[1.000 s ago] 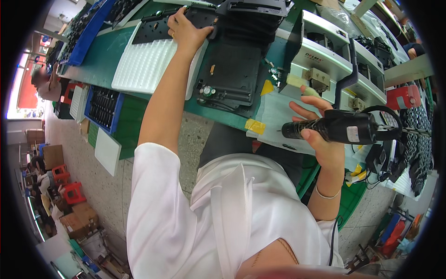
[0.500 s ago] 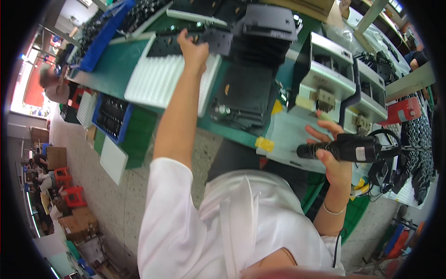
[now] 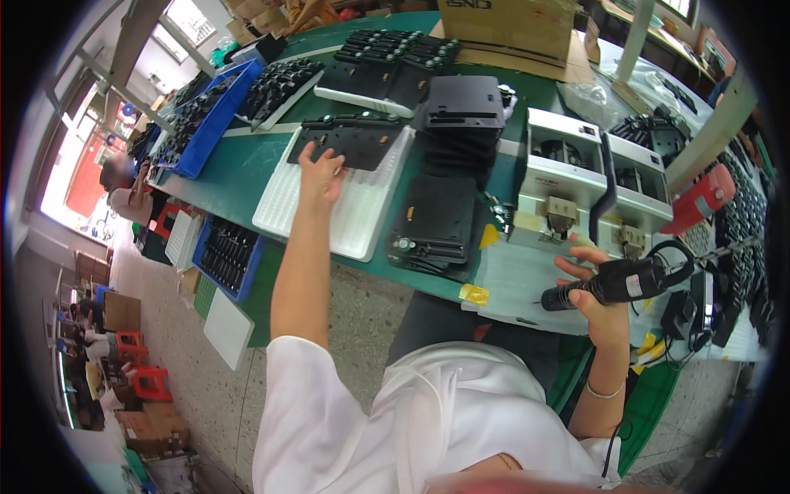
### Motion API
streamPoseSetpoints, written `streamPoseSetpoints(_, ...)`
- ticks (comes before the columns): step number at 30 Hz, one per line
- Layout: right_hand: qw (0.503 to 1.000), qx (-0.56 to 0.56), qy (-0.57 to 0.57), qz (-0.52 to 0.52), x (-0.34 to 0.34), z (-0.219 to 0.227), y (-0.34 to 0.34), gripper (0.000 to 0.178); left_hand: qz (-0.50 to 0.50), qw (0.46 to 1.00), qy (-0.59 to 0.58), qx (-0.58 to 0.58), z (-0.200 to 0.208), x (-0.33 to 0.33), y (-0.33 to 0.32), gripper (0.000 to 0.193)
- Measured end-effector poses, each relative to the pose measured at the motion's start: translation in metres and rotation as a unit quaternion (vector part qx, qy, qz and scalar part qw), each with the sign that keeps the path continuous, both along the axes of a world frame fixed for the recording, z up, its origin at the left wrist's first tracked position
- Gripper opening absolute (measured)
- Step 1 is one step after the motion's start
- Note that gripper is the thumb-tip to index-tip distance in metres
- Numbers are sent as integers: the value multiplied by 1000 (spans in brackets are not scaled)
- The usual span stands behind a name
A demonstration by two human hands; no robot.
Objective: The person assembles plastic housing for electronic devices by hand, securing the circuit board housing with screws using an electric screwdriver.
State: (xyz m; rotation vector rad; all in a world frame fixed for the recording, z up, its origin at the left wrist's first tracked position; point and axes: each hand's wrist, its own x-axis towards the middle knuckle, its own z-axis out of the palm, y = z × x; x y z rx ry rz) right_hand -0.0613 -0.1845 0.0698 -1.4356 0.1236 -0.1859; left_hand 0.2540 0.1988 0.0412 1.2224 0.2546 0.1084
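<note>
While the right hand (image 3: 603, 316), well to the right of the tray (image 3: 358, 210), holds a driver (image 3: 615, 281) between thumb and fingers, the left hand (image 3: 322, 176) is over the tray, nearer the plate (image 3: 366, 146). The plate lies on the tray's far end, its long axis running left to right. The left fingers are spread above its near left part; whether they touch, I cannot tell.

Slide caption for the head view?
Right hand grips black electric screwdriver; left hand at black panels on white gridded tray.
</note>
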Motion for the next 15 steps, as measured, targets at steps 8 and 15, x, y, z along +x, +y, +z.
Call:
streamPoseSetpoints(8,998,-14,-35,-56,-20,0,-31,67,-96,995,-10,7,28,-57,17,78)
streamPoseSetpoints(15,991,-4,-113,-69,-36,5,-63,50,-174,984,-32,38,70,-156,27,64)
